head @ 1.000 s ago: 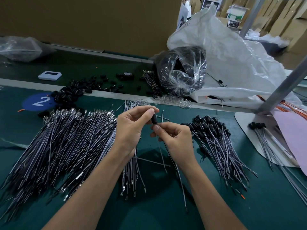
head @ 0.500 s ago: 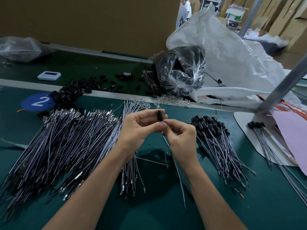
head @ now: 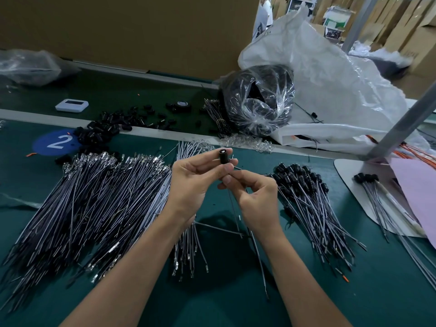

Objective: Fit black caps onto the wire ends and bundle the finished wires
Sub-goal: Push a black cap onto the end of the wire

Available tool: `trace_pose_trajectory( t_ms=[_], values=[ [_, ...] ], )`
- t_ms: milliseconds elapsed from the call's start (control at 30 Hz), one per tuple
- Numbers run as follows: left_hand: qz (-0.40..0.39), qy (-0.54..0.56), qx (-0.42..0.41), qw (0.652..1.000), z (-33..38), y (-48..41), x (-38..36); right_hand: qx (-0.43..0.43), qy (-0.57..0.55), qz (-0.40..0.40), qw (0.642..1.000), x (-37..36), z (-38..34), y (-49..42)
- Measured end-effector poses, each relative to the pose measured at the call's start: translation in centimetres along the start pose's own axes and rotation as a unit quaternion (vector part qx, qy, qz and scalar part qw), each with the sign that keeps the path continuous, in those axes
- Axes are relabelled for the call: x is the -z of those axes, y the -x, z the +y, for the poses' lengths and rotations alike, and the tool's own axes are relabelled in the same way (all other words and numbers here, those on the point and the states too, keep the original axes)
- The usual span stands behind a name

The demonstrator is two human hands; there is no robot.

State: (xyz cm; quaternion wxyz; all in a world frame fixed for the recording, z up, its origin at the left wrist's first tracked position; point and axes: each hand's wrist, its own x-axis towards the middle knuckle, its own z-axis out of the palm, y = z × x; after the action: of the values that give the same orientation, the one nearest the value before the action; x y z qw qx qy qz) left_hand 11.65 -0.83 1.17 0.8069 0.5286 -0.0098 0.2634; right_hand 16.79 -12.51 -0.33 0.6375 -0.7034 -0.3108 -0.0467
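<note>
Gripping cap [head: 223,157] with left fingers [head: 205,159], wire [head: 232,204] with right.

Left hand [head: 195,182]: raised mid-scene, palm turned toward me, thumb and forefinger pinching the black cap [head: 224,157] upright.
Right hand [head: 258,199]: just right of my left, slightly nearer, fingers curled, pinching the wire [head: 233,208] below the cap.
Contact: my two hands touch at the thumbs.
Forearms: bare, rising from the near edge, converging.
</note>
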Motion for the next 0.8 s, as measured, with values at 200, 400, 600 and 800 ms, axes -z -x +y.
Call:
trace_pose_trajectory(
  t_ms=[200,400,600,800],
  values=[
    [-0.008,-0.007,-0.025,1.0,0.2,0.1,-0.1,0.026,0.022,-0.002,0.999,-0.2,0.0,0.1],
    [-0.017,-0.018,-0.052,0.998,0.5,0.3,-0.4,0.044,0.01,0.003,0.999,-0.2,-0.3,0.3],
    [0.001,-0.013,-0.063,0.998,0.9,0.4,-0.6,0.056,0.002,-0.003,0.998,-0.7,0.0,0.5],
    [0.005,-0.004,-0.07,0.998,1.1,0.3,-0.4,0.06,0.018,-0.015,0.998,-0.7,-0.3,0.6]
  ],
)
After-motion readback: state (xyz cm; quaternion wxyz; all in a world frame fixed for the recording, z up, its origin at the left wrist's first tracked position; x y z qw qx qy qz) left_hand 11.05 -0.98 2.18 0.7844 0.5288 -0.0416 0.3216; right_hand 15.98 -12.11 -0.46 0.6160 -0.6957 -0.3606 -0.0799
